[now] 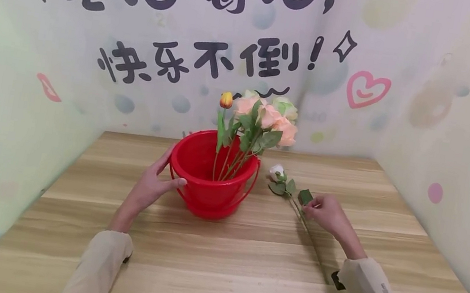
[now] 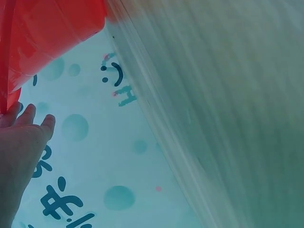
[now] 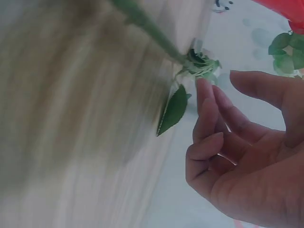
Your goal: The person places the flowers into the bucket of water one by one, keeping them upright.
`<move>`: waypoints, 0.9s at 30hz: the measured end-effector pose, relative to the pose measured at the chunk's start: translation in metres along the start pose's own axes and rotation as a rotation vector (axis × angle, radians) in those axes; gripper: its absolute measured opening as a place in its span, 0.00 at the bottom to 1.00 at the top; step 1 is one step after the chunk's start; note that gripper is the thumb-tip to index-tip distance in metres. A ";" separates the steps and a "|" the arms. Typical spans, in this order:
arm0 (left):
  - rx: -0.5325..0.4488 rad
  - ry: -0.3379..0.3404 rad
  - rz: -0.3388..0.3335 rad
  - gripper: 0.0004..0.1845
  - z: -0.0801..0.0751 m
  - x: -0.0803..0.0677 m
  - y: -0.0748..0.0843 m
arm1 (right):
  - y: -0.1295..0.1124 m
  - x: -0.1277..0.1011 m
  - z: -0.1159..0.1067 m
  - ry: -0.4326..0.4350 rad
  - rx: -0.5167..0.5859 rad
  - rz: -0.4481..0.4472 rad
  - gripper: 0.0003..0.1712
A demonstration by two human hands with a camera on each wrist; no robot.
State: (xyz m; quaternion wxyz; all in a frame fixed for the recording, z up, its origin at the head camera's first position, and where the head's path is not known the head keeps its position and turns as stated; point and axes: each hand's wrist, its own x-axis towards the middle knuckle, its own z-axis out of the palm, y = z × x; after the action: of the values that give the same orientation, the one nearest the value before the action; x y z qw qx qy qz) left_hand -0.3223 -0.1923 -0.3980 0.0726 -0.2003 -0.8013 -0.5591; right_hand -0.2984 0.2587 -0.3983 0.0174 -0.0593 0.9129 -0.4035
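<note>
A red bucket [image 1: 208, 196] stands upright with several flowers in it: a yellow-orange tulip [image 1: 226, 100], peach roses [image 1: 284, 128] and a pale greenish bloom [image 1: 285, 107]. My left hand [image 1: 152, 187] rests against the bucket's left side, thumb at the front of the rim, fingers spread along the outer wall. To the right, a white rose [image 1: 278, 172] lies on the table, its long stem [image 1: 308, 235] running toward me. At a leaf on this stem is my right hand [image 1: 328, 213]. In the right wrist view its fingertips are right at the stem, the thumb apart from them.
The wooden table [image 1: 214, 276] meets printed walls at the back and on both sides. Large dark lettering [image 1: 212, 58] covers the back wall behind the flowers. The bucket's thin red handle [image 1: 248, 192] hangs down along its front.
</note>
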 end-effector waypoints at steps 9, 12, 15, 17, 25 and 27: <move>0.002 0.005 -0.015 0.49 -0.001 0.000 0.001 | 0.011 0.002 0.009 -0.032 -0.059 -0.013 0.07; 0.006 0.005 -0.012 0.49 0.000 0.000 0.001 | 0.013 0.003 0.013 -0.037 -0.046 -0.001 0.05; 0.007 0.006 -0.016 0.49 0.001 0.001 0.001 | 0.014 0.003 0.016 -0.035 -0.047 0.007 0.04; 0.008 0.007 -0.017 0.49 0.001 0.001 0.001 | 0.014 0.004 0.018 -0.034 -0.052 0.006 0.04; 0.013 0.007 -0.019 0.49 0.000 0.000 0.001 | 0.008 0.001 0.021 -0.026 -0.066 0.049 0.05; 0.011 0.007 -0.019 0.49 0.000 0.000 0.001 | 0.005 0.000 0.022 -0.021 -0.087 0.040 0.04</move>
State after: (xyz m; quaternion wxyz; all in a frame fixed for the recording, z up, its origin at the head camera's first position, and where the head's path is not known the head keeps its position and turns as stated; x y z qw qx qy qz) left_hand -0.3218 -0.1919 -0.3969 0.0714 -0.1903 -0.8059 -0.5560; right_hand -0.2975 0.2464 -0.4170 0.0324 -0.0460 0.9303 -0.3625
